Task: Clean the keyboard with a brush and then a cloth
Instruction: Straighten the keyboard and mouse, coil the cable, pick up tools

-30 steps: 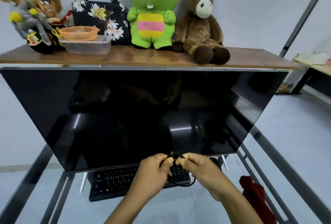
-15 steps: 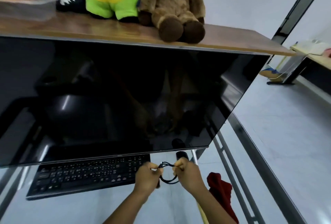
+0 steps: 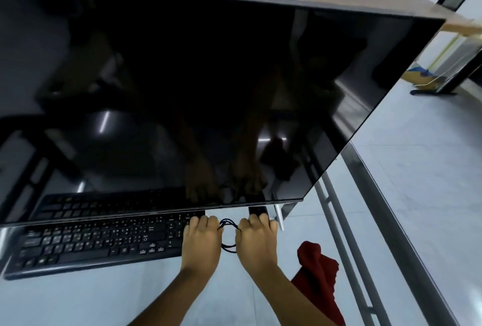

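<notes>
Pictured at a pale grey desk (image 3: pixel 78 302): left hand (image 3: pixel 200 241) and right hand (image 3: pixel 257 239) side by side at the right end of a flat black full-size keyboard (image 3: pixel 91 242), fingers of each curled tight and pinching a thin black cable (image 3: pixel 229 224) gathered into small loops between them. Held that way, by the look of it, to bundle the lead and keep it off the keys ahead of brushing. Left knuckles over the keyboard's right edge, seemingly touching it; right hand just beside, clear of it. Keyboard lying flat under the lower edge of a large dark glossy monitor (image 3: pixel 182 90), back rows half tucked beneath the screen and mirrored in it; white legends on matt black keys, no dust or crumbs discernible at this sharpness. Near the right forearm, a crumpled dark red cloth (image 3: pixel 319 273), presumably parked within reach for the wiping stage. No brush identifiable; a short black object (image 3: pixel 258 210) under the screen beyond the right hand, too hidden to name. Cleaning proper judged not yet begun.
</notes>
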Available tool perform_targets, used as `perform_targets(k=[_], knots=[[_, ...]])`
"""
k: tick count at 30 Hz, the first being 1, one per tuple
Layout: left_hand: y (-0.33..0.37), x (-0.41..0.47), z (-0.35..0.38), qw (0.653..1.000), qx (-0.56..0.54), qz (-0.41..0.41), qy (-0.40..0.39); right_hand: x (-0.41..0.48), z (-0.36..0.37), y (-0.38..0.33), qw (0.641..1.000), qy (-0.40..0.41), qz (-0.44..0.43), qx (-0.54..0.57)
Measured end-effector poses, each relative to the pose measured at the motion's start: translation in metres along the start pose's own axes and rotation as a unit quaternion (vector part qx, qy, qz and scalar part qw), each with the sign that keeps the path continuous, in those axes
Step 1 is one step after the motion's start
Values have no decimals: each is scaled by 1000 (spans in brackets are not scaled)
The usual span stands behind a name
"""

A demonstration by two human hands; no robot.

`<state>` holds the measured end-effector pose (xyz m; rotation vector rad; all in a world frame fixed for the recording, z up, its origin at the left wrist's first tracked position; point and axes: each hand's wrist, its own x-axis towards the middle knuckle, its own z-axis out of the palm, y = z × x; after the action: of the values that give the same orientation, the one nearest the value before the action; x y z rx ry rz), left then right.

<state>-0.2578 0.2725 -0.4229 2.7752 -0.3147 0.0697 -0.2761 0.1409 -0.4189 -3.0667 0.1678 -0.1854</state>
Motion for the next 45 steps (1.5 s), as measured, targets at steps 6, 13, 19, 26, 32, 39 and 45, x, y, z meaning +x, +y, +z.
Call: perform_targets(k=[6, 13, 19, 26, 32, 39, 45], knots=[[-9, -31, 7, 986, 99, 123, -48, 2, 7, 1, 1000, 10, -23, 5], [-20, -36, 20, 974, 139, 146, -105, -12, 17, 8, 998, 19, -64, 6], [-4, -37, 10, 978, 120, 156, -67, -17, -21, 27, 991, 78, -25, 105], [69, -31, -5, 986, 19, 149, -69, -56, -55, 123, 962, 74, 178, 195], [113, -41, 13, 977, 15, 63, -204, -102, -48, 145, 956, -14, 217, 198], [127, -44, 21, 972, -9, -8, -236, -110, -10, 122, 968, -16, 204, 148], [120, -39, 6, 966, -149, -73, -196, -103, -12, 127, 954, -19, 225, 199]])
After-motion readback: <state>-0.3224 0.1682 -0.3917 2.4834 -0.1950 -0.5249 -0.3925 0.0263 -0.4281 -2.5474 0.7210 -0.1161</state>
